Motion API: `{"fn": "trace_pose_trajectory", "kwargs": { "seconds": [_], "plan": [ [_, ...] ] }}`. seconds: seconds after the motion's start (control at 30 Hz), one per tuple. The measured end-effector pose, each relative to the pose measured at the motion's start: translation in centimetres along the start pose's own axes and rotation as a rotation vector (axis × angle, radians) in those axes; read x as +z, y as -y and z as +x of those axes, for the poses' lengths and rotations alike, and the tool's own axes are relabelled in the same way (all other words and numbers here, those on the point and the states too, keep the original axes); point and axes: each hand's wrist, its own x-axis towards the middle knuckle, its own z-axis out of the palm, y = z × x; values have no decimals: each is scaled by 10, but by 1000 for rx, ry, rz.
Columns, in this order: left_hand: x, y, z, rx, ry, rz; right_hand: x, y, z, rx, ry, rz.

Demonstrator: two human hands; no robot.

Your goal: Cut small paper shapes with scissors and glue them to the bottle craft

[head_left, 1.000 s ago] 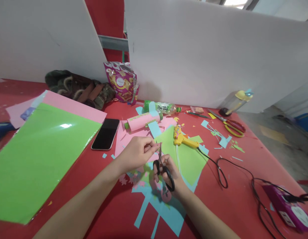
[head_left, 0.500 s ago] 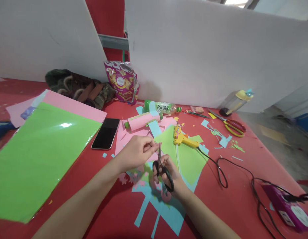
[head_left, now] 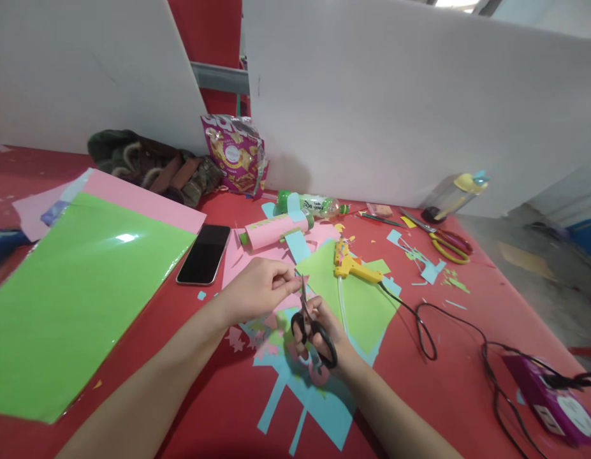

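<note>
My right hand [head_left: 326, 338] grips a pair of black-handled scissors [head_left: 328, 347], thumb and fingers at the loops, blades pointing away from me. Pinched in my left hand [head_left: 261, 290] is a small pink paper piece [head_left: 302, 279], its tip beside the scissor blades. Whether the blades touch the paper I cannot tell. Beneath both hands lie pink cut-out shapes [head_left: 235, 339] and a blue paper sheet [head_left: 331, 417] with strips cut along its edge. A yellow glue gun [head_left: 357, 269] rests on green paper [head_left: 366, 306] just right of my hands.
A phone [head_left: 204, 254] and a large green sheet [head_left: 89, 299] lie to the left. Behind are a pink paper roll [head_left: 273, 231], a green bottle [head_left: 317, 205] and a snack bag [head_left: 235, 153]. Larger scissors [head_left: 443, 239], a power cord [head_left: 460, 325] and a purple power strip [head_left: 551, 398] are rightward.
The scissors have tilted slightly, with their blades a little further left. The pink piece shows more clearly at my left fingertips. The view has shifted slightly.
</note>
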Motion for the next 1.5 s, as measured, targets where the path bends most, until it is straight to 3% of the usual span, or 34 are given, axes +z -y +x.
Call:
{"fn": "trace_pose_trajectory", "kwargs": {
  "seconds": [0.73,1.17,1.5],
  "plan": [
    [3,-4,-2,-66,-48,139,2,5,-1,29,72,88],
    [6,-6,-3,-20,-89,124,4,2,-1,-13,35,86],
    [9,-9,-3,-62,-99,53,0,0,1,-53,37,51]
  ]
}}
